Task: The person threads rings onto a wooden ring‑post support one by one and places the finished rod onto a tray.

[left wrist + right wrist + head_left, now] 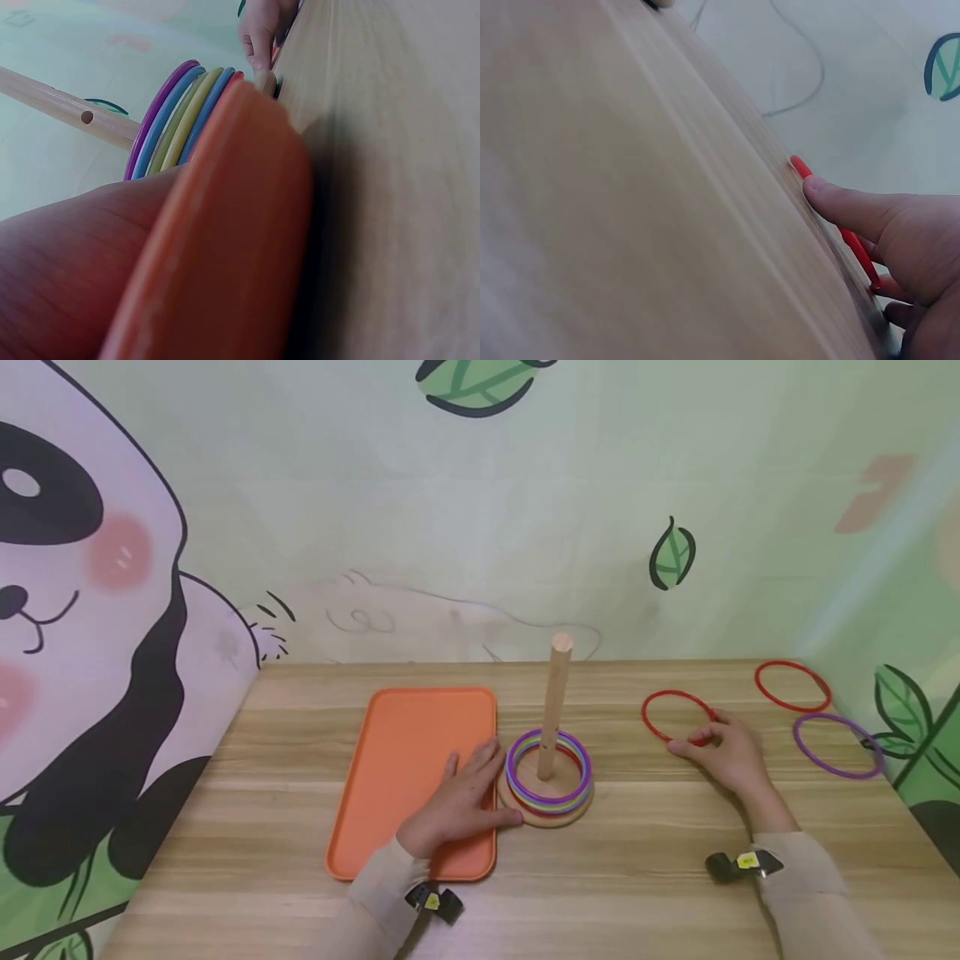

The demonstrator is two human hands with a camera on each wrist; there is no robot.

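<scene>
My right hand [731, 756] pinches the near right side of a red ring [675, 692] close to the tabletop. In the right wrist view its thumb lies along the red ring [859, 257], with fingers on the other side. My left hand [465, 797] lies over the right edge of an orange tray [405, 760], thumb and fingers spread at the wooden base [551, 820] of a ring stand. Its upright wooden peg [557, 693] passes through a stack of colored rings [180, 124], purple on top, then blue, green, yellow, blue and red.
Another red ring [787, 708] and a purple ring [855, 776] lie at the table's far right, by the side wall. A printed wall backdrop [465, 527] stands right behind the wooden table [600, 893].
</scene>
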